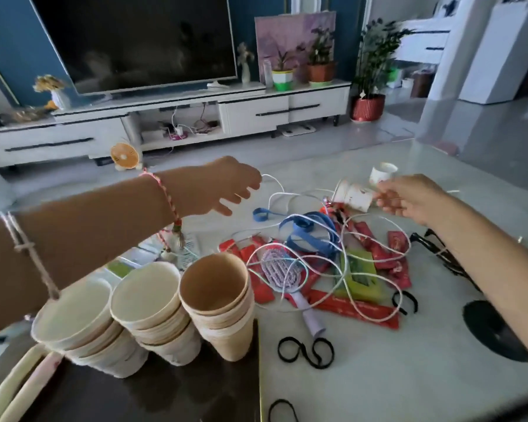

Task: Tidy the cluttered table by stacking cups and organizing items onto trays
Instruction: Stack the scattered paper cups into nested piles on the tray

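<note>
Room: a dark TV [131,41] on a blue wall, above a long white cabinet [165,123] with black handles; potted plants [375,56] at the cabinet's right end and on the pale floor beside it.
Table: pale glossy top [409,376], cluttered in the middle, bare toward the near right edge.
Tray: dark, gold-edged tray [165,397] at the near left corner.
Cup stacks: three nested stacks [153,312] stand tilted on the tray, touching side by side; the right one is brown inside.
Clutter: white cable [333,269] looped over red packets [354,309], blue strap [311,236], green card [360,278] and lilac brush [279,272]; black hair ties [305,351] nearer the front.
Left hand: left hand [217,187] held over the far clutter, fingers spread, holding nothing.
Right hand: right hand [409,197] pinches a white cup [352,196] by its rim, the cup on its side above the clutter.
Second cup: upright cup [383,172] just behind it on the table.
</note>
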Tool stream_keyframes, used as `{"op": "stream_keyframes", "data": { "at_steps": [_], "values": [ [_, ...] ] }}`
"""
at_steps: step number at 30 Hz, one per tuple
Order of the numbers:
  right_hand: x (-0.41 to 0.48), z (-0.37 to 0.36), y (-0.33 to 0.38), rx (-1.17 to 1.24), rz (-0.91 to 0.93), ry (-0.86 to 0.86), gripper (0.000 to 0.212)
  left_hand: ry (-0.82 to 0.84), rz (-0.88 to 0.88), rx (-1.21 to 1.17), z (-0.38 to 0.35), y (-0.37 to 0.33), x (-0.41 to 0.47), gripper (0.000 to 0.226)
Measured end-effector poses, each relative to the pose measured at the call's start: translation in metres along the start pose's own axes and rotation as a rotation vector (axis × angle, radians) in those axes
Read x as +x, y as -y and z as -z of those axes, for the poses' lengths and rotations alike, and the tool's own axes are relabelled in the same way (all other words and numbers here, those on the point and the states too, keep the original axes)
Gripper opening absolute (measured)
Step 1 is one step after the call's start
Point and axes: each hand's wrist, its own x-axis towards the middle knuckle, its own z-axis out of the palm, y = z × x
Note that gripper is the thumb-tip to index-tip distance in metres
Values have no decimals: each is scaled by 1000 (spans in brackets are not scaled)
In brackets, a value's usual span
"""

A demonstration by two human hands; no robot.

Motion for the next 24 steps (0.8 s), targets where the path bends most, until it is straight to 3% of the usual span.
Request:
{"op": "stream_keyframes", "data": {
  "at_steps": [3,6,10,15,19,22,24],
  "values": [
    [39,8,-26,-189,57,-129,22,43,-10,102,-19,-26,34,16],
    [65,-2,-38,-739,320,-228,18,93,2,147,-34,-41,60,16],
    [99,-27,-54,-1070,577,-238,48,110,-7,161,-42,-53,81,19],
    [120,-38,-57,-1158,456,-193,59,106,12,184,-42,-45,89,18],
    [109,-31,-55,-1109,470,-208,60,109,6,155,-47,-43,85,17],
    [84,-28,-38,-1075,640,-307,61,60,-58,135,-52,-51,76,19],
    [57,-35,-20,-1067,869,-313,58,11,-122,145,-50,-56,68,31]
  ]
}}
